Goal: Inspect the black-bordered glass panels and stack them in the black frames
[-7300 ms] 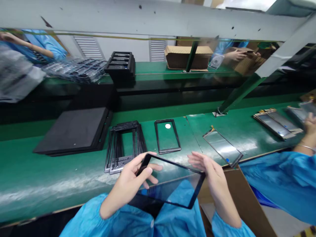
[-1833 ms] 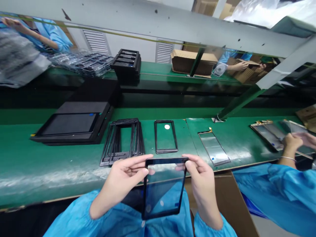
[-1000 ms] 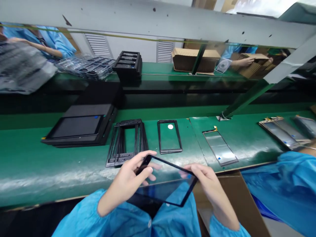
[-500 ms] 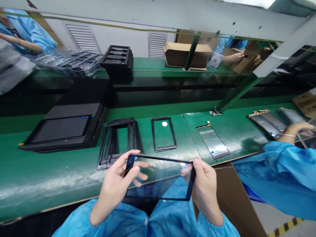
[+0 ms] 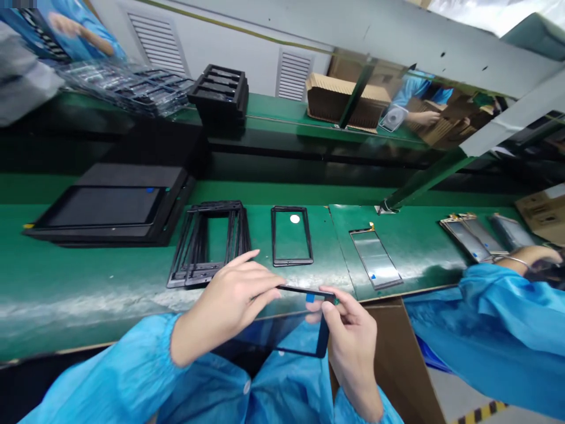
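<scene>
A black-bordered glass panel (image 5: pixel 300 330) is held tilted in the air at the near edge of the green tabletop (image 5: pixel 88 306), in front of the person's blue smock. The right hand (image 5: pixel 353 335) pinches it at one end, thumb on the face and fingers behind, close to a small blue tab. The left hand (image 5: pixel 238 294) stretches its fingers, close together, to the upper edge and hides the other end; from here I can't tell whether it grips. Just beyond lies a stack of black frames (image 5: pixel 233 241), and right of it a smaller set of frames (image 5: pixel 309 235) with a white disc (image 5: pixel 294 218) showing inside the opening. Farther right a bare glass panel (image 5: pixel 375 259) lies alone. To the left, a dark screen (image 5: pixel 103 206) rests on a pile of black slabs (image 5: pixel 145 237). Below the tabletop's edge stands a brown cardboard box (image 5: pixel 392 353), its contents out of my sight. At the right, a co-worker's hand (image 5: pixel 536 256) is near stacked panels (image 5: pixel 470 235). Up on the back shelf (image 5: pixel 273 109), black slotted trays (image 5: pixel 220 88) stand nested, the top one holding dark pieces too small to make out; clear plastic trays (image 5: pixel 128 85) lie heaped beside them, and a cardboard carton (image 5: pixel 348 100) shows a close row of upright card edges.
</scene>
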